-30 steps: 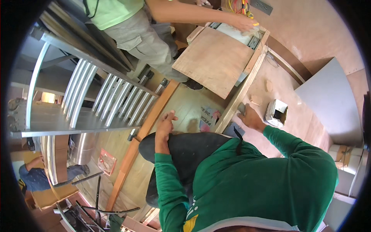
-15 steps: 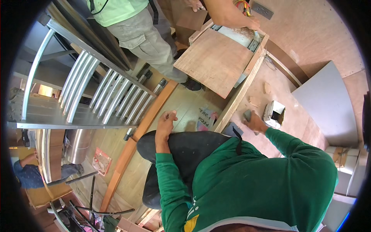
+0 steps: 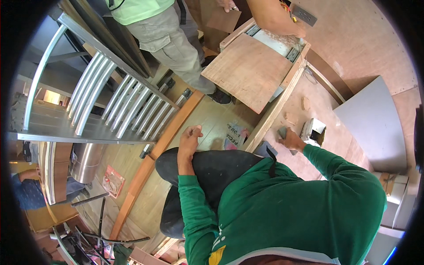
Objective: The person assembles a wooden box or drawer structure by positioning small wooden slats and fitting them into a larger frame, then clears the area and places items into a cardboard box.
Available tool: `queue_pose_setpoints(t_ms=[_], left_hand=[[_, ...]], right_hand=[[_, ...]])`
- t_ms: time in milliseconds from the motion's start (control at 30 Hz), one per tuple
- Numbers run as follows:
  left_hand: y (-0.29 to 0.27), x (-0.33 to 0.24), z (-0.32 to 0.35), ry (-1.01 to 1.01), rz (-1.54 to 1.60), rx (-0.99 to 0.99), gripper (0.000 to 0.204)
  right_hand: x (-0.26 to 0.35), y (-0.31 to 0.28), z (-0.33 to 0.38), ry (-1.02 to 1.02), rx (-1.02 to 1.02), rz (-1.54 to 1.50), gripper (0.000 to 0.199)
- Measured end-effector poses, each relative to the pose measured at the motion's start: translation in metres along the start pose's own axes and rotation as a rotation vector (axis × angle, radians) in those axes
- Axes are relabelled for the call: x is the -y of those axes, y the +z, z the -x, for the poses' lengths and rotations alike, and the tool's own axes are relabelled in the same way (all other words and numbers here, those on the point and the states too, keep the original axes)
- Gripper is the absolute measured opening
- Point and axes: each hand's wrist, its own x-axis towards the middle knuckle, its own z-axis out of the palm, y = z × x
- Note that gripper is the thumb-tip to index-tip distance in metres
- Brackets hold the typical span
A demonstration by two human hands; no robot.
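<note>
My right hand [image 3: 292, 141] rests on the pale wooden surface to the right, its fingers closed round a small flat grey piece [image 3: 282, 132] whose kind I cannot make out. Just right of that hand stands an open white box [image 3: 313, 131] with a dark inside. Two small light-brown scraps [image 3: 290, 118] lie beyond it. My left hand [image 3: 190, 136] is raised above my dark-trousered knee, fingers curled in; whatever they may hold is hidden.
Ahead, a co-worker's arm [image 3: 278, 17] reaches over a wooden frame with a loose board [image 3: 249, 73]. Another person in grey trousers [image 3: 165, 48] stands beside it. A metal ladder [image 3: 101, 95] is at left, near an orange-brown beam [image 3: 152, 163]. A curved grey panel [image 3: 375, 126] leans at right.
The surroundings have shifted slightly in view. Both my hands keep nearly the same place and pose, and the right still grips the grey piece.
</note>
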Motion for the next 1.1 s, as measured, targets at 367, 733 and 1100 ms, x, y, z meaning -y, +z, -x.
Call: queue_pose_setpoints(t_ms=[367,733,1100], left_hand=[[0.000,0.004,-0.003,0.023,-0.013,-0.002,0.041],[-0.001,0.010,-0.007,0.077,-0.006,0.003,0.042],[-0.003,0.010,-0.005,0.067,-0.029,-0.017,0.043]], right_hand=[[-0.003,0.002,-0.006,-0.010,0.012,0.045,0.084],[-0.008,0.004,-0.011,-0.006,0.026,0.039,0.082],[0.000,0.000,-0.009,0.027,0.061,0.072,0.081]])
